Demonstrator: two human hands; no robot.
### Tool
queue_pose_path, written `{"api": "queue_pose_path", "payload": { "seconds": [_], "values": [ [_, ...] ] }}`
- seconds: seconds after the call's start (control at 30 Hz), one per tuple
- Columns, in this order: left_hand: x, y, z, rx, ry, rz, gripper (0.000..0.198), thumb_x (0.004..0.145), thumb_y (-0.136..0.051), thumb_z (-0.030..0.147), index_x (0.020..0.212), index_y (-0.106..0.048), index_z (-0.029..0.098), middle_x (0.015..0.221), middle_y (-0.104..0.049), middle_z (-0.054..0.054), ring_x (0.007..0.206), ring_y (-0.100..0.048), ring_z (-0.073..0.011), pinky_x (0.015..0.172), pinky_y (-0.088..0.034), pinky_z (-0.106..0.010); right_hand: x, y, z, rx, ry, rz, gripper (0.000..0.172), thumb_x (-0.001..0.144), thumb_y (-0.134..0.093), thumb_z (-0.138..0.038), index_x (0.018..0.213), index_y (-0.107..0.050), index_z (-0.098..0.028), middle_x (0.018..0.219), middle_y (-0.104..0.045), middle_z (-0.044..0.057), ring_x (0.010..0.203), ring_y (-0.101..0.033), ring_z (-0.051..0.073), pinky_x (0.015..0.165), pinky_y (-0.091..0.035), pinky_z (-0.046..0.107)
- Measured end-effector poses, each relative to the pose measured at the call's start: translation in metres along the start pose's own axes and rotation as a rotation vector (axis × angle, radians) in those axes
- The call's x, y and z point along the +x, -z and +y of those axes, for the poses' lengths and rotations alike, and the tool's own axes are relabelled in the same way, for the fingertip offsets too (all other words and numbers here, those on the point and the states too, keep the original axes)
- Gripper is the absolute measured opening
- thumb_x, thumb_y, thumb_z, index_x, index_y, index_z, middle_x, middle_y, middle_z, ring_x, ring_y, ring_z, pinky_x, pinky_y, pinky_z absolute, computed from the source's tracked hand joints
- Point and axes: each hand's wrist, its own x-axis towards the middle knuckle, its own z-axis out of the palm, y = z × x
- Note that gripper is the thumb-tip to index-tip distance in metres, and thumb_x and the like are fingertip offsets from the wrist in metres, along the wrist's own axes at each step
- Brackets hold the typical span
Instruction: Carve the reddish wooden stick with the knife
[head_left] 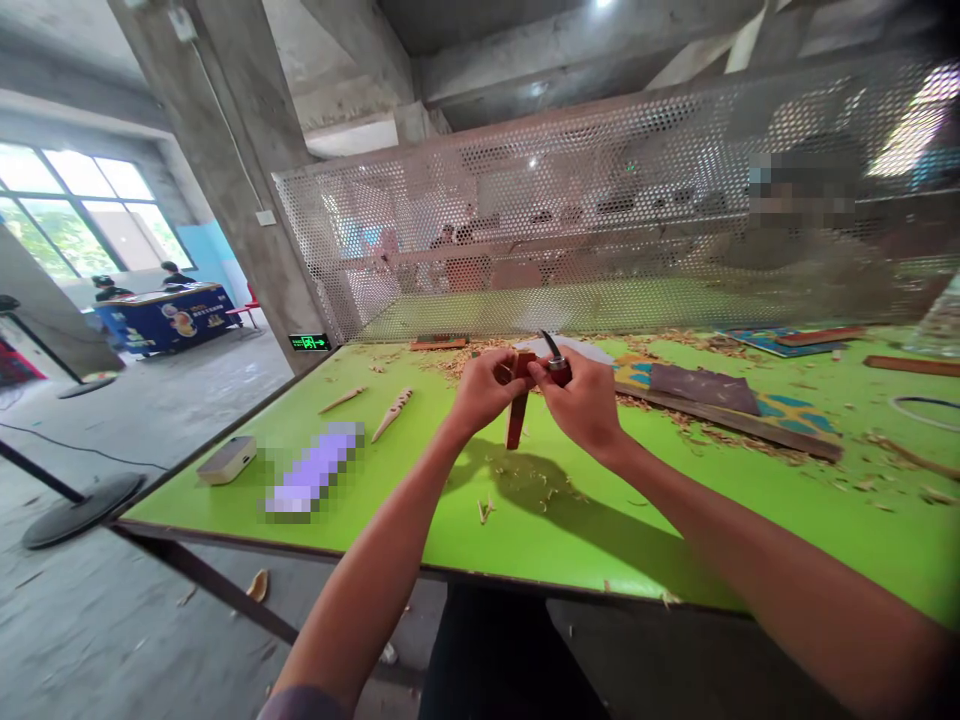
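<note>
Stick [516,418] first: it's a reddish-brown bit of wood, held roughly upright over the middle of the green worktop [570,540], and I can't tell if its bottom end touches the surface. My left hand [487,390] is clamped around its upper part. My right hand [579,402] is wrapped tight around the dark red handle of a small knife [559,368], blade [551,346] pointing up and back. Both hands are closed and sit right beside each other, with the blade just by the top of the stick.

Wood shavings [469,360] are scattered all over the far side of the top, with more toward the right. Two pointed carved pieces [391,415] lie near the left edge, beside a blurred purple thing [315,467] and a white box [226,460]. Over on the right, a dark sheet [701,388] lies on a long wooden board [727,425], and there's a colourful mat [780,343] up near the far edge. A perforated metal screen [525,220] runs along the far edge, with a person [802,215] blurred behind it. Two more people [171,275] are off by a blue counter [165,318] in the back left.
</note>
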Motion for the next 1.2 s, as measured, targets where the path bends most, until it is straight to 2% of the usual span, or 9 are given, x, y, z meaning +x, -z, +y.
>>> {"api": "queue_pose_path", "payload": {
  "seconds": [0.17,0.37,0.53,0.7,0.8,0.9,1.03,1.13,1.2],
  "values": [
    [0.001,0.002,-0.003,-0.031,-0.012,-0.018,0.014,0.080,-0.076,0.022,0.090,-0.071,0.012,0.083,-0.072,-0.005,0.076,-0.067,-0.0151,0.073,-0.054,-0.028,-0.003,0.000,0.003,0.005,0.004,-0.015,0.021,0.092,-0.057,-0.038,0.083,-0.062,-0.020,0.066,-0.064,0.003,0.061,-0.053,0.017,0.064,-0.036,0.029],
    [0.003,0.009,-0.005,-0.034,0.054,0.026,0.019,0.078,-0.079,0.024,0.091,-0.070,0.013,0.085,-0.072,-0.006,0.077,-0.067,-0.0156,0.070,-0.054,-0.026,-0.001,-0.003,0.014,-0.016,-0.015,-0.048,0.022,0.090,-0.058,-0.039,0.081,-0.062,-0.019,0.064,-0.063,0.002,0.058,-0.052,0.016,0.061,-0.034,0.027],
    [0.004,0.009,-0.009,-0.040,0.082,0.035,0.018,0.082,-0.076,0.025,0.095,-0.069,0.014,0.087,-0.072,-0.006,0.078,-0.067,-0.0156,0.069,-0.053,-0.025,0.004,-0.004,0.028,-0.187,-0.027,-0.160,0.030,0.092,-0.056,-0.042,0.071,-0.058,-0.020,0.061,-0.059,0.002,0.055,-0.044,0.015,0.057,-0.025,0.028],
    [0.004,0.006,-0.013,-0.035,0.126,0.005,0.015,0.087,-0.071,0.025,0.095,-0.066,0.014,0.088,-0.070,-0.005,0.078,-0.066,-0.0148,0.073,-0.054,-0.026,0.004,-0.004,0.042,-0.314,-0.019,-0.218,0.042,0.098,-0.047,-0.053,0.075,-0.060,-0.019,0.063,-0.059,0.003,0.055,-0.041,0.016,0.056,-0.021,0.029],
    [0.003,0.004,-0.013,-0.147,0.203,0.040,0.012,0.090,-0.067,0.024,0.090,-0.058,0.015,0.079,-0.064,-0.002,0.070,-0.065,-0.0129,0.068,-0.054,-0.025,0.003,-0.003,0.044,-0.324,0.009,-0.243,0.044,0.100,-0.044,-0.052,0.074,-0.060,-0.019,0.063,-0.060,0.004,0.055,-0.042,0.016,0.057,-0.021,0.029],
    [0.003,0.002,-0.009,-0.355,0.301,0.051,0.019,0.098,-0.057,0.034,0.090,-0.049,0.019,0.071,-0.059,0.002,0.057,-0.064,-0.0122,0.059,-0.055,-0.026,0.002,-0.002,0.040,-0.322,-0.018,-0.242,0.035,0.098,-0.048,-0.043,0.079,-0.063,-0.019,0.066,-0.064,0.004,0.057,-0.046,0.017,0.057,-0.022,0.029],
    [0.000,0.001,-0.001,-0.462,0.317,0.073,0.028,0.097,-0.058,0.046,0.093,-0.047,0.021,0.069,-0.055,0.005,0.042,-0.053,-0.0076,0.042,-0.042,-0.020,0.002,-0.001,0.032,-0.336,0.020,-0.247,0.029,0.100,-0.044,-0.036,0.092,-0.064,-0.017,0.075,-0.069,0.007,0.063,-0.054,0.018,0.060,-0.025,0.029],
    [-0.003,0.001,0.006,-0.395,0.311,0.050,0.040,0.087,-0.073,0.050,0.101,-0.049,0.022,0.062,-0.050,0.009,0.038,-0.044,-0.0049,0.037,-0.032,-0.018,-0.001,-0.002,0.028,-0.403,0.068,-0.301,0.035,0.104,-0.038,-0.039,0.098,-0.065,-0.017,0.073,-0.068,0.006,0.061,-0.055,0.019,0.059,-0.023,0.030],
    [-0.005,0.001,0.010,-0.316,0.326,0.002,0.047,0.080,-0.079,0.054,0.098,-0.048,0.022,0.057,-0.046,0.011,0.037,-0.041,-0.0045,0.037,-0.030,-0.018,-0.003,-0.003,0.027,-0.443,0.074,-0.315,0.033,0.103,-0.040,-0.040,0.098,-0.065,-0.018,0.074,-0.070,0.006,0.062,-0.057,0.019,0.059,-0.022,0.030]
  ]
}}
